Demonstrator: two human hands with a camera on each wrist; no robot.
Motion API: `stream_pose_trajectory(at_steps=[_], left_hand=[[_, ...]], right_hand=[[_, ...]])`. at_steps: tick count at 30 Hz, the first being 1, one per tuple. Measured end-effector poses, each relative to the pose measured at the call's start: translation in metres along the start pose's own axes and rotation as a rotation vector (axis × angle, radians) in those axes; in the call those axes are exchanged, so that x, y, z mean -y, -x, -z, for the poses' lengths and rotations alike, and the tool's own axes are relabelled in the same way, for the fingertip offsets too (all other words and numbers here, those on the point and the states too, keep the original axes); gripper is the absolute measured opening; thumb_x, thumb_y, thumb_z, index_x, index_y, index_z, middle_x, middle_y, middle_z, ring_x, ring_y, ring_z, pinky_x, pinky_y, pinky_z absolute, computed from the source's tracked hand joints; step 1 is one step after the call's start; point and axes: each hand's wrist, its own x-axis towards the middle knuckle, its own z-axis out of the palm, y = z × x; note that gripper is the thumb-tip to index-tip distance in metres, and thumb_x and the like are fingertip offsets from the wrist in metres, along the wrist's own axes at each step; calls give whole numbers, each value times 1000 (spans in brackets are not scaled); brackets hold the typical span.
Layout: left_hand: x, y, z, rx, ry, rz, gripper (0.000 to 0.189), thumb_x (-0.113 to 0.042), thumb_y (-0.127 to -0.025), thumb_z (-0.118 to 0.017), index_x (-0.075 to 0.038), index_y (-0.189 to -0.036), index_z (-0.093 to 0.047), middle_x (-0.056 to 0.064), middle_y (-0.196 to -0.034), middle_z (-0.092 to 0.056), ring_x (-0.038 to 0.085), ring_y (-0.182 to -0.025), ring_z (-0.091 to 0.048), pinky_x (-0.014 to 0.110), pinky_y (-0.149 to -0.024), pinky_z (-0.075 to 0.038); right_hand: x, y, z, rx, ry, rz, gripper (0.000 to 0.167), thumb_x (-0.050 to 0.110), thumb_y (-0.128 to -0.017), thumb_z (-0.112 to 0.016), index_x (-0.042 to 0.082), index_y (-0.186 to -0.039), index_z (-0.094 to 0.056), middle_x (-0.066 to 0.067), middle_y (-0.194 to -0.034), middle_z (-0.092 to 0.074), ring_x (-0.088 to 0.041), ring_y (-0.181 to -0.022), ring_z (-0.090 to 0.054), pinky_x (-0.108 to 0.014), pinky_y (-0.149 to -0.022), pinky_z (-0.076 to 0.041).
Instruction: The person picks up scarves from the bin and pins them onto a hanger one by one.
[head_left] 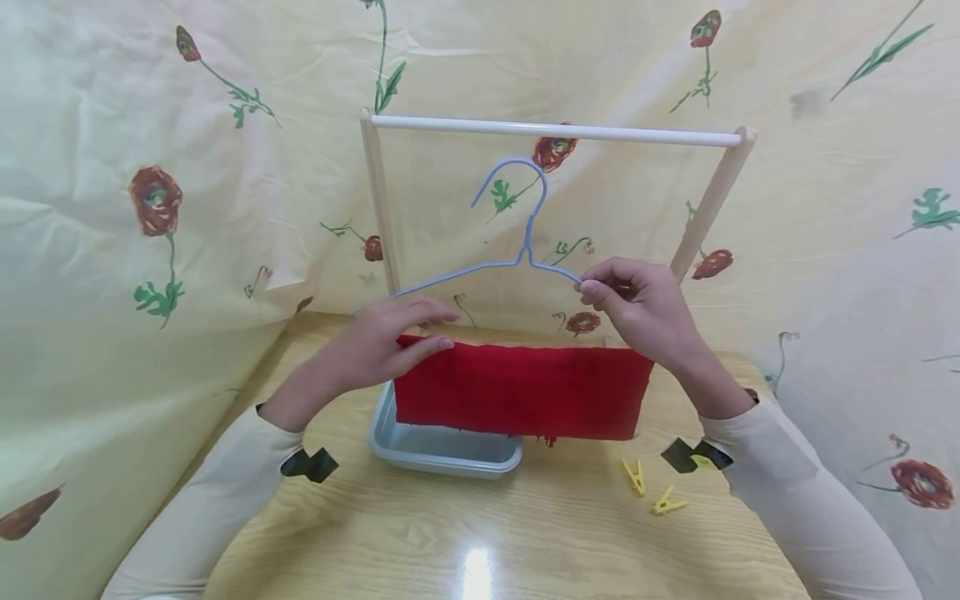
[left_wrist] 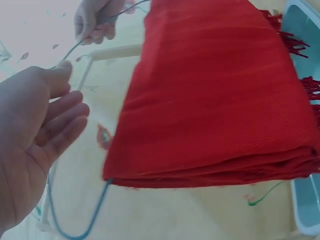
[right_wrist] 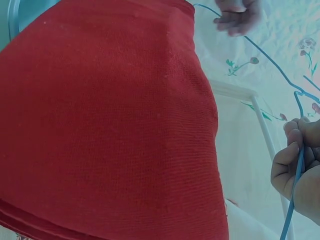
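A folded red scarf (head_left: 525, 392) with fringed ends hangs over the bottom bar of a thin blue hanger (head_left: 480, 268). My right hand (head_left: 637, 304) pinches the hanger's right shoulder between thumb and fingers, also visible in the right wrist view. The hanger's hook points up, below the rack's top rod. My left hand (head_left: 390, 337) is at the scarf's upper left corner with fingers loosely extended. In the left wrist view, the left hand's fingers (left_wrist: 65, 112) are spread apart beside the hanger wire, gripping nothing. Scarf layers cover the bottom bar.
Behind the hanger stands a rack with a white top rod (head_left: 555, 129) and wooden posts (head_left: 712, 200). A light blue basin (head_left: 450, 462) sits on the wooden table (head_left: 390, 533), partly behind the scarf. Two yellow clothespins (head_left: 633, 477) lie at the right. Flowered cloth (head_left: 225, 167) surrounds the table.
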Motion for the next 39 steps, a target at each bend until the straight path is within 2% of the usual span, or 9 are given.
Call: stream_pose_trajectory(at_steps=[4,7,12,14,18,26,29,34,39], left_hand=[[-1,-3,12,-96,27,-44,29,-18,-93,-77,0,-114,-71,11,-104,-75,18,-86,-73,29,-71,-61],[1,-7,21,-165,-1,-55,33,-28,-97,-72,2,-111,-72,12,-102,-75,21,-84,-72,29,-71,-59],[7,-16,29,-215,-43,-1,36,-8,-81,-86,3,-113,-73,13,-109,-76,26,-92,-70,32,-76,-57],[10,-20,30,-206,-44,25,40,-6,-78,-88,2,-115,-73,12,-112,-76,25,-97,-70,31,-79,-56],[17,-25,29,-164,-26,50,43,-10,-80,-88,0,-119,-73,10,-117,-75,22,-104,-70,32,-84,-56],[30,-29,25,-86,33,100,42,-10,-80,-87,-2,-119,-74,9,-112,-76,24,-101,-73,39,-90,-57],[32,-29,23,-62,74,113,38,-10,-81,-86,-4,-117,-76,6,-111,-77,22,-101,-73,36,-91,-57],[34,-30,20,-43,163,95,26,-3,-83,-84,-3,-108,-79,4,-100,-78,14,-90,-71,26,-79,-57],[33,-31,19,-41,206,119,25,2,-82,-82,-1,-107,-80,4,-92,-76,13,-74,-62,22,-62,-48]], right_hand=[[1,0,-2,6,-4,-7,9,0,-95,-69,-3,-101,-75,-16,-90,-72,-6,-72,-65,-13,-67,-52],[1,0,-3,9,1,-13,9,1,-96,-68,-3,-101,-75,-15,-90,-73,-7,-72,-66,-14,-67,-53],[-1,0,-3,15,16,-7,8,0,-96,-68,-3,-101,-74,-15,-90,-73,-10,-70,-65,-15,-64,-52],[-2,0,-3,18,19,-3,8,1,-96,-68,-3,-101,-74,-14,-90,-73,-10,-70,-64,-15,-64,-52],[-2,0,-3,19,15,2,8,0,-96,-68,-3,-101,-74,-14,-90,-73,-10,-71,-65,-15,-66,-53],[-3,1,-5,17,21,22,7,-2,-94,-70,-3,-100,-74,-14,-90,-74,-9,-70,-65,-15,-65,-53],[-3,0,-6,18,8,21,8,-2,-94,-70,-3,-100,-74,-14,-90,-74,-8,-70,-66,-14,-65,-53],[-4,0,-7,23,-7,15,9,-1,-94,-70,-3,-102,-74,-15,-91,-74,-6,-70,-64,-14,-64,-51],[-6,0,-7,27,-1,6,10,-1,-94,-70,-3,-103,-74,-16,-92,-74,-5,-71,-65,-14,-64,-51]])
